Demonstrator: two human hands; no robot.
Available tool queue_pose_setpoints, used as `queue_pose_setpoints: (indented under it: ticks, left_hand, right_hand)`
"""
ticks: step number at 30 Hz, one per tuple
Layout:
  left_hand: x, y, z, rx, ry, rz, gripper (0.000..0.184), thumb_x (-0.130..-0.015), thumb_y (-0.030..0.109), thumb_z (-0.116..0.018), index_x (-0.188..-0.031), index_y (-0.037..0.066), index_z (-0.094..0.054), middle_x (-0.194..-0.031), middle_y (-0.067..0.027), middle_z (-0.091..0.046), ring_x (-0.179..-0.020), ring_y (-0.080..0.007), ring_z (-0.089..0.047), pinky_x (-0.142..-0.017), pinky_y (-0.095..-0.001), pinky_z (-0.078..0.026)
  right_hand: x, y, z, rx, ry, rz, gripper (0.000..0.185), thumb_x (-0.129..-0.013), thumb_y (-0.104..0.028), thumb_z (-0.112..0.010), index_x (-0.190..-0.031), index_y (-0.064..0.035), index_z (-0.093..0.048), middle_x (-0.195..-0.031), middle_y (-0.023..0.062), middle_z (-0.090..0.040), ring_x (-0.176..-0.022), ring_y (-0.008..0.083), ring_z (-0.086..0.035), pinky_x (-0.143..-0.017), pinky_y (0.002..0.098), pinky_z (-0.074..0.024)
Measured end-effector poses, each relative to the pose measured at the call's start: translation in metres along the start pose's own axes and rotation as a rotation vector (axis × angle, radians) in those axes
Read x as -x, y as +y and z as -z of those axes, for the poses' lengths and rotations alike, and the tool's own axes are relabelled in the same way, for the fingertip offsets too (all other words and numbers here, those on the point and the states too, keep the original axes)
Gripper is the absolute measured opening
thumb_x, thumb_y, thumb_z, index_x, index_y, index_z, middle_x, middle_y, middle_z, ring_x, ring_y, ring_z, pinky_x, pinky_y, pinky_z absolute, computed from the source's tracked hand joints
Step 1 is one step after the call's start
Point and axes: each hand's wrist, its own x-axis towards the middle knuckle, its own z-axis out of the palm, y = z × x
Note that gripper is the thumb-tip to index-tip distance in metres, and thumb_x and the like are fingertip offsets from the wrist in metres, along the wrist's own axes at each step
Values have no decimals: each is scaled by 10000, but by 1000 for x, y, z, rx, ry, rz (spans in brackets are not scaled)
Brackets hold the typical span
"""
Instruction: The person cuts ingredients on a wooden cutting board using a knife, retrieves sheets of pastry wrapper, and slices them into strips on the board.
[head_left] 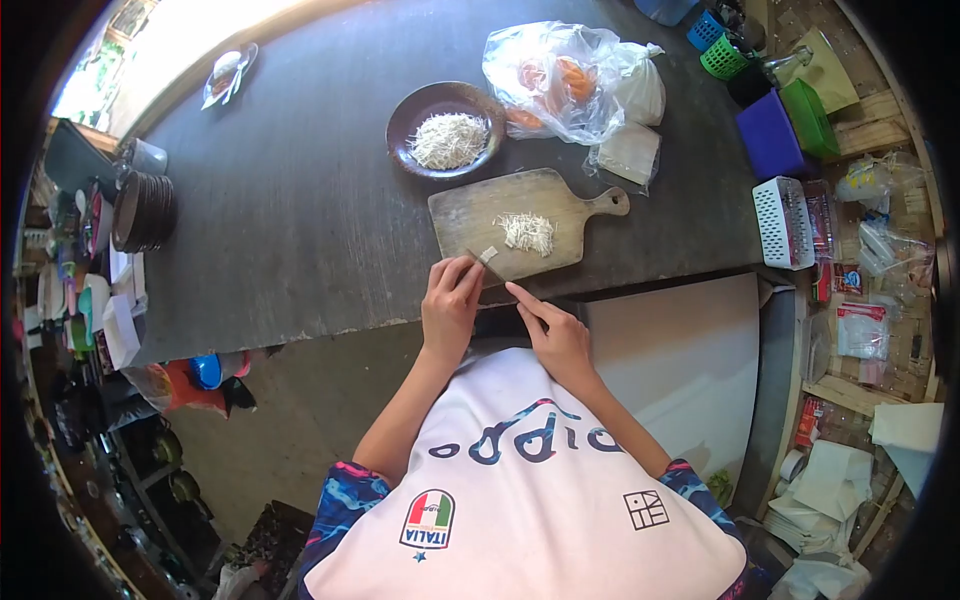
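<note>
White shreds [527, 233] lie heaped on the wooden board [465, 212] on the counter [290, 210], near a bowl [403, 120] holding more. A small pale piece [488, 254] sits beside the left hand [450, 305], whose fingers bunch narrowly at the board's near edge; the right hand [560, 345] extends its index finger close by. What either hand grips, I cannot tell

A kitchen is shown: a cutting board [465, 215] is set on the tabletop [280, 180], and stacked bowls [143, 213] are kept at its edge.
</note>
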Motion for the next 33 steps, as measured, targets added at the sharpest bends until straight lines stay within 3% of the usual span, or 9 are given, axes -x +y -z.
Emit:
queue_pose_setpoints:
  ticks: [33]
  left_hand:
    - [4,1,3,-21,-6,-3,190,-960,37,-793,-1147,8,-806,-1203,-81,-725,-1173,-315,-694,-928,-440,-616]
  right_hand:
    - [4,-3,2,44,-14,10,431,-1128,-333,-639,-1545,-438,-663,-909,118,-745,-830,371,-755,-734,492,-595]
